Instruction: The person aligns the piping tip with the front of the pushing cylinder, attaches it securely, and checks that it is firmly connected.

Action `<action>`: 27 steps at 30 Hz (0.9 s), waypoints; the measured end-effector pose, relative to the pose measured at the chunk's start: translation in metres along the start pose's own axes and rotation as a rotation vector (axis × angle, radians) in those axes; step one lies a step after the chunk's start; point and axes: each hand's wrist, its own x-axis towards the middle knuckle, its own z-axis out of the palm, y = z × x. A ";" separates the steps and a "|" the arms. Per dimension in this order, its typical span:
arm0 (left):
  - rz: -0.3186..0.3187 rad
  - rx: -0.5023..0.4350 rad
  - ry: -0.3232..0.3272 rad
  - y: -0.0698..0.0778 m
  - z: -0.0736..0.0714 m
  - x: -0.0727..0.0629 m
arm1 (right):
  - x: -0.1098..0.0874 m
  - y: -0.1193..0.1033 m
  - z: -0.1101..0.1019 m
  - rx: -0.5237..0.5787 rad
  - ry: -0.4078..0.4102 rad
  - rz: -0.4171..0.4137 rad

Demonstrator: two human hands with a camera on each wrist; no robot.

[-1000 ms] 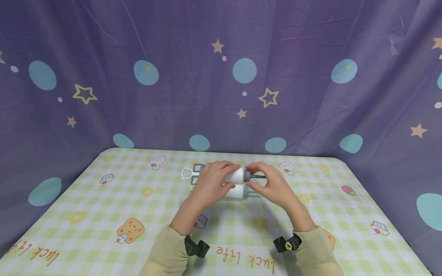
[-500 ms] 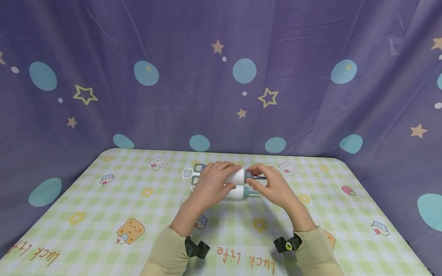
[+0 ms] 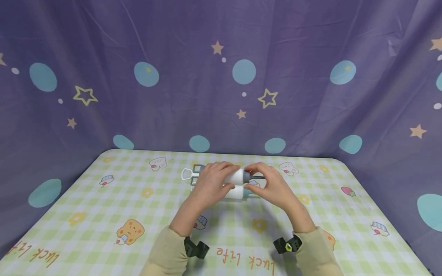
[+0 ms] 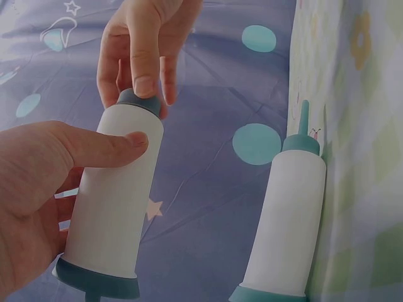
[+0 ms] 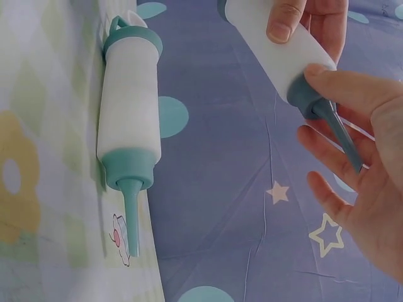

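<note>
My left hand (image 3: 211, 182) grips the white barrel of a large syringe (image 3: 236, 177), which lies level above the table with its nozzle to the right. The thumb of the left hand (image 4: 38, 170) lies along the barrel in the left wrist view. With thumb and fingers, my right hand (image 3: 272, 184) pinches the grey-blue collar at the nozzle end; the thin nozzle (image 5: 341, 135) passes beside its fingers. A second white syringe (image 5: 129, 104), with teal ends, lies on the table just nearer me. The left hand covers part of both syringes in the head view.
A green checked tablecloth (image 3: 103, 214) with cartoon prints covers the table. Behind it hangs a purple curtain (image 3: 193, 76) with stars and blue dots. Each wrist carries a small black camera mount (image 3: 197, 248).
Both hands stay in nearly the same place on the held syringe. The right fingers shift slightly about the collar. The second syringe has not moved.
</note>
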 end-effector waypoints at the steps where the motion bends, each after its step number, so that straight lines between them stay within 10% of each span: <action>1: 0.001 -0.001 0.000 0.000 0.000 0.000 | 0.000 0.000 0.000 -0.005 0.004 -0.009; 27: 0.028 0.023 0.007 0.002 0.001 -0.003 | -0.003 0.000 0.003 -0.039 0.012 0.003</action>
